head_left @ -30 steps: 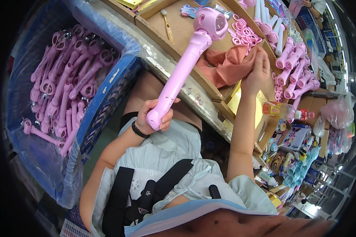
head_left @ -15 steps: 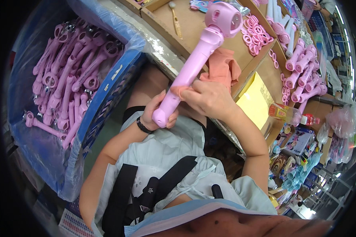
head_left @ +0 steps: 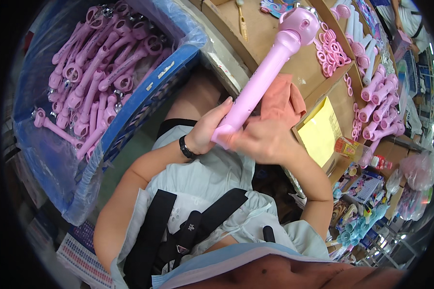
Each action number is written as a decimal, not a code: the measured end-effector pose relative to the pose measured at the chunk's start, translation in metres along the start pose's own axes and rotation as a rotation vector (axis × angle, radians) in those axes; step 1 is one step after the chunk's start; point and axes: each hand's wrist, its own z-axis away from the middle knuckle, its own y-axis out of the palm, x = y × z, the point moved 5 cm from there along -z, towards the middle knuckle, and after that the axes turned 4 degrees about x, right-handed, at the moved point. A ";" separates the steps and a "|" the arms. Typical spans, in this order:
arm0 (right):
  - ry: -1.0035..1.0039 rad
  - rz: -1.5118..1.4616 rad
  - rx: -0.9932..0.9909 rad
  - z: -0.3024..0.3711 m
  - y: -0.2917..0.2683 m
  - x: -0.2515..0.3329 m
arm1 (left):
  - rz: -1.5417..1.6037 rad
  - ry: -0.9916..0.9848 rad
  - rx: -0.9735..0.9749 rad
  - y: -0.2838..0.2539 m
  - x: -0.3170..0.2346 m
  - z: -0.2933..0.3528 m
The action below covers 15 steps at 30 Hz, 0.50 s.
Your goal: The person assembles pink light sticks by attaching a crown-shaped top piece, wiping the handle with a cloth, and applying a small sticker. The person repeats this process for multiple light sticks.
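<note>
A pink toy wand (head_left: 259,83) with a rounded, windowed head stands slanted in front of me, its head up and to the right. My left hand (head_left: 211,124) is closed around the lower part of its handle. Against the wand's bottom end is my right hand (head_left: 263,142), its fingers bent but smeared by motion, so whether they grip anything cannot be made out. Behind the handle lies an orange cloth (head_left: 280,100) on the edge of a cardboard tray (head_left: 255,48).
At left, a blue crate (head_left: 147,91) lined with plastic holds several pink wands (head_left: 89,72). Pink rings (head_left: 332,50), more wand parts (head_left: 378,98), a yellow sheet (head_left: 319,132) and a clear bottle (head_left: 349,148) lie at right. Another person (head_left: 402,21) is at far right.
My right hand has slid down the handle to the wand's bottom end. The left hand and wand have shifted slightly right in the view, and the surroundings have shifted too.
</note>
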 end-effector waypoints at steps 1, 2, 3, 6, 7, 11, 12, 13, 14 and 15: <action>-0.153 -0.021 0.049 0.001 0.004 0.009 | -0.013 0.007 -0.091 -0.003 0.003 0.001; -0.134 -0.008 0.097 0.002 0.007 0.008 | -0.025 -0.012 -0.108 -0.004 0.003 0.001; -0.033 -0.010 0.028 0.002 0.004 0.004 | -0.064 0.010 -0.154 -0.006 0.002 0.001; 0.171 0.062 -0.006 0.007 -0.001 -0.009 | -0.130 0.002 -0.178 -0.005 0.000 -0.001; 0.078 0.063 0.013 0.007 -0.001 -0.006 | -0.129 -0.017 -0.158 -0.003 0.000 0.000; 0.049 0.034 -0.015 0.011 -0.004 -0.008 | -0.074 0.012 -0.078 0.000 -0.001 -0.001; 0.074 0.027 -0.012 0.010 -0.004 -0.009 | -0.045 -0.006 -0.069 0.000 0.000 0.000; 0.125 0.025 -0.013 0.010 -0.003 -0.011 | -0.013 -0.027 -0.029 0.001 0.000 -0.001; 0.182 0.014 -0.070 0.009 -0.005 -0.015 | -0.023 -0.066 -0.037 -0.001 0.002 -0.002; 0.060 -0.018 -0.021 0.007 -0.002 -0.007 | 0.046 -0.034 0.081 0.004 -0.001 -0.004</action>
